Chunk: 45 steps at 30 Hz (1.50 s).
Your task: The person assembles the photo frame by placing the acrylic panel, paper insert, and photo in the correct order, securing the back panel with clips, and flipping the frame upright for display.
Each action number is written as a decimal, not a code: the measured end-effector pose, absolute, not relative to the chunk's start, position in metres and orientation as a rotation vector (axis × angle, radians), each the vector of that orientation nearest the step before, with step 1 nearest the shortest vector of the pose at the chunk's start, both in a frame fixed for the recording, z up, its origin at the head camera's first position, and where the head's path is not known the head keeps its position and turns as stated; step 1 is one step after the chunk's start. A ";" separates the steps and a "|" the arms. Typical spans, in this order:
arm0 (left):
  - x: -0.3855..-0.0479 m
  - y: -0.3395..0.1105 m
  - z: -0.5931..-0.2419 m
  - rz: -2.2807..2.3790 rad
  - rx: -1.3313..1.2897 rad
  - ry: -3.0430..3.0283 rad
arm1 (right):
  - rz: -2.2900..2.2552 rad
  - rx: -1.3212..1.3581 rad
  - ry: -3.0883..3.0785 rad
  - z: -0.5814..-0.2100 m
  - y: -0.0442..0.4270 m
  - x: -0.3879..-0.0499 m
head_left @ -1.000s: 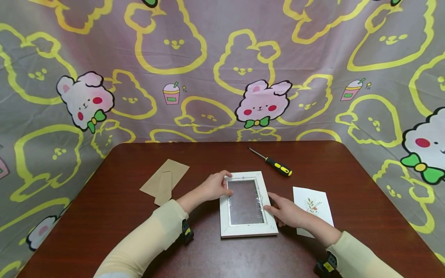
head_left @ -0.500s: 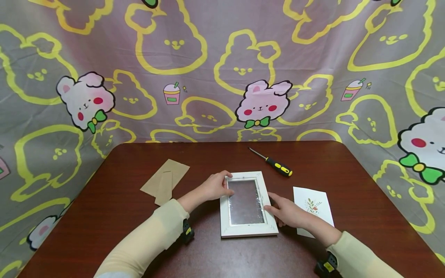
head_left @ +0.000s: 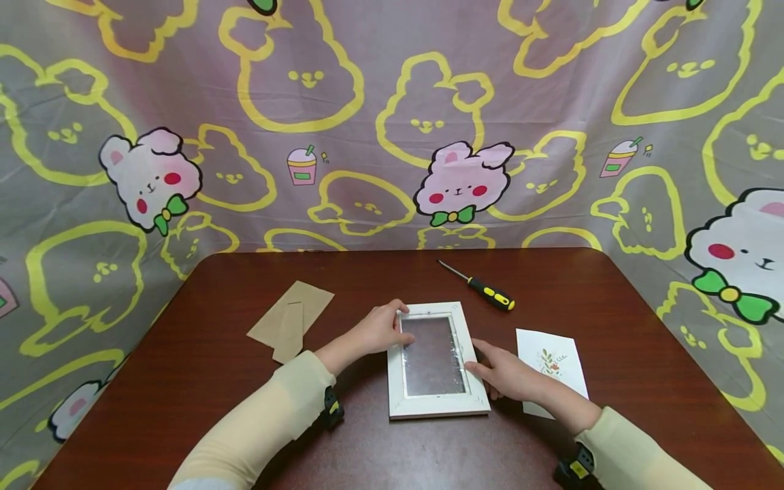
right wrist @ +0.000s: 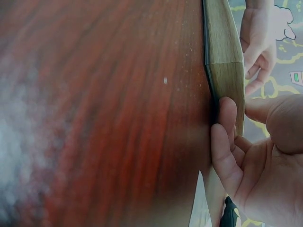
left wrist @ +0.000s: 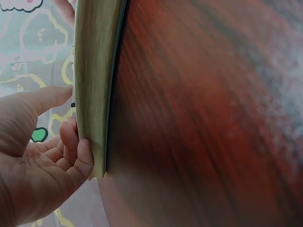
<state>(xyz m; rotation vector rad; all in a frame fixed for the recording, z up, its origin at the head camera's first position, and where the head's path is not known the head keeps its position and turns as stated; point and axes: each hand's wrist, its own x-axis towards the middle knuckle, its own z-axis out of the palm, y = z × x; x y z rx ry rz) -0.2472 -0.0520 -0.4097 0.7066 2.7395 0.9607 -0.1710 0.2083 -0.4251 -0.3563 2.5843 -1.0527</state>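
A person's left hand (head_left: 376, 331) and right hand (head_left: 511, 372), each grip clamped on an edge, hold a white picture frame (head_left: 437, 406) at lower center, below a screwdriver (head_left: 490, 294).

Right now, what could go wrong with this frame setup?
Left grip: its thumb overlaps the edge of the clear pane, so pressing might smudge it.
Right forearm crosses the printed card in the head view; it could drag it.
Left sleeve looks close to the cardboard; it might nudge it.
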 end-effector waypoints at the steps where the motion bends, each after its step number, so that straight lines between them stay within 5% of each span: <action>1: -0.247 -0.052 -0.410 0.955 0.704 2.742 | -1.054 -0.356 2.583 -0.425 0.208 -0.171; 45: -0.254 -0.049 -0.412 0.874 0.766 2.753 | -1.041 -0.339 2.599 -0.426 0.208 -0.171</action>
